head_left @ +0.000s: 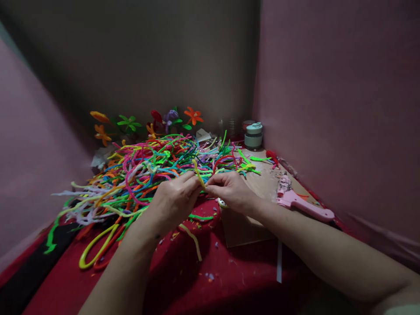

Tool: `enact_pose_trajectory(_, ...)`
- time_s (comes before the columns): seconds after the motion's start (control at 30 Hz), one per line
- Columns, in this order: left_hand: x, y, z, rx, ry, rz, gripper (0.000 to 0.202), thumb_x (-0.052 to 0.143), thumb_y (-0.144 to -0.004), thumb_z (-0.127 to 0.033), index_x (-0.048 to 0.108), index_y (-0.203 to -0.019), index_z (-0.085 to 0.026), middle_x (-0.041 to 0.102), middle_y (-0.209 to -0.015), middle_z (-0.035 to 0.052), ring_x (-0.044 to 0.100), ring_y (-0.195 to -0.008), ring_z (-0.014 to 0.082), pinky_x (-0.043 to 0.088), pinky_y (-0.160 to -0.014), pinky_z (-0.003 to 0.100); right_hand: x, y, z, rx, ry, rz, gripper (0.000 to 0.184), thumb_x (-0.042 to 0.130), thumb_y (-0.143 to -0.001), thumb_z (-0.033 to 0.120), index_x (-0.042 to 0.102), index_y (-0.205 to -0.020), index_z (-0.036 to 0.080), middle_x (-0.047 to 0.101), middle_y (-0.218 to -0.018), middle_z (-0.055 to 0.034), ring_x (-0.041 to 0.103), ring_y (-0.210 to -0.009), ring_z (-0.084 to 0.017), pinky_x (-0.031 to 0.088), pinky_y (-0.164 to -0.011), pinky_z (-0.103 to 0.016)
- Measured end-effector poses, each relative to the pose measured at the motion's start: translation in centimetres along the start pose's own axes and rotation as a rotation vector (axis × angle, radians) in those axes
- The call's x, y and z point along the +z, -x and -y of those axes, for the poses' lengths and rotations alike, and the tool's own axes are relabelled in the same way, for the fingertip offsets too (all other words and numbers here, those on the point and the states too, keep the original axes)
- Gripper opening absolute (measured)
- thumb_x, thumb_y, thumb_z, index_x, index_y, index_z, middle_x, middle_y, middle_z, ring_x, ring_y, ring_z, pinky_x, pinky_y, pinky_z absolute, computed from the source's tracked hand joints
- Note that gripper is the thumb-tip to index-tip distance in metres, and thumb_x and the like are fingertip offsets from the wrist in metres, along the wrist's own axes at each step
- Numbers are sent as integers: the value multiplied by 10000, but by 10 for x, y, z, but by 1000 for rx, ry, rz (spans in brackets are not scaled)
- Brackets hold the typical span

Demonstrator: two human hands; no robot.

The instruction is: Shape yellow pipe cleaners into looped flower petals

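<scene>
My left hand (179,194) and my right hand (231,190) meet over the front of a big heap of coloured pipe cleaners (147,162). Between them is a yellow pipe cleaner (198,173), its upper end sticking up above the fingers. Both hands pinch it, the left around its middle and the right at its lower end; the exact grip is partly hidden by the fingers. Just under my right hand, a small round whitish thing (222,203) peeks out. On the red cloth below lie a loose pale yellow pipe cleaner (193,240) and a short green piece (201,217).
A pink glue gun (303,205) rests at the right on a brown board (249,232). Pipe-cleaner flowers (193,116) stand along the back wall. A pale green lidded cup (253,136) is in the back corner. Fluff scraps dot the red cloth (183,284).
</scene>
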State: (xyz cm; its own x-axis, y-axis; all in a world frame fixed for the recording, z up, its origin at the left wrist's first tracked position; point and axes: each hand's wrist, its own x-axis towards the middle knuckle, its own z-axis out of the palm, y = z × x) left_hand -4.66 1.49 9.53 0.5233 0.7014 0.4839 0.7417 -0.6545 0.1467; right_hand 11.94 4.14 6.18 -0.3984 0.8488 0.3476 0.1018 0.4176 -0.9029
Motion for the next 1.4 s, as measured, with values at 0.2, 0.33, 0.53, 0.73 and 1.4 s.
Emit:
enact_pose_trajectory(0.2, -6, -4, -7, -564, 672, 86, 151, 589, -669, -248, 589, -548, -159, 445, -437, -27, 365, -392, 80, 257, -393, 207, 1, 11, 4, -452, 455, -65, 182, 475, -794, 130, 617, -685, 165, 583, -676, -53, 508, -664, -149, 365, -638, -280)
enact_pose_trajectory(0.33, 5, -6, 1, -809, 1344, 231, 192, 611, -579, -249, 488, -464, -156, 363, -386, -46, 260, -304, 47, 173, -324, 199, 0, 15, 9, -617, 622, -81, 221, 440, -817, 123, 622, -701, 173, 591, -684, -75, 501, -686, -170, 373, -660, -310)
enact_pose_trajectory(0.53, 1, -5, -2, -707, 1335, 113, 236, 595, -705, -305, 525, -548, -143, 422, -435, -41, 325, -348, 49, 240, -347, 181, -4, 13, 16, -654, 459, -218, 177, 476, -796, 123, 618, -690, 137, 590, -641, -56, 503, -637, -141, 398, -619, -290)
enact_pose_trajectory(0.73, -13, -5, -12, -247, 642, -323, 94, 649, -722, -193, 669, -814, -194, 579, -848, 19, 547, -807, 136, 427, -703, 229, -8, 7, 23, -153, -217, -85, 97, 582, -751, 202, 625, -702, 131, 559, -601, 6, 474, -549, -78, 379, -522, -217)
enact_pose_trajectory(1.4, 11, -5, -11, -589, 1036, 4, 245, 560, -794, -341, 465, -652, -165, 384, -519, -62, 316, -463, 54, 252, -455, 191, 0, 11, 14, -489, 413, -197, 174, 462, -775, 133, 575, -644, 122, 555, -635, -48, 479, -620, -127, 373, -589, -270)
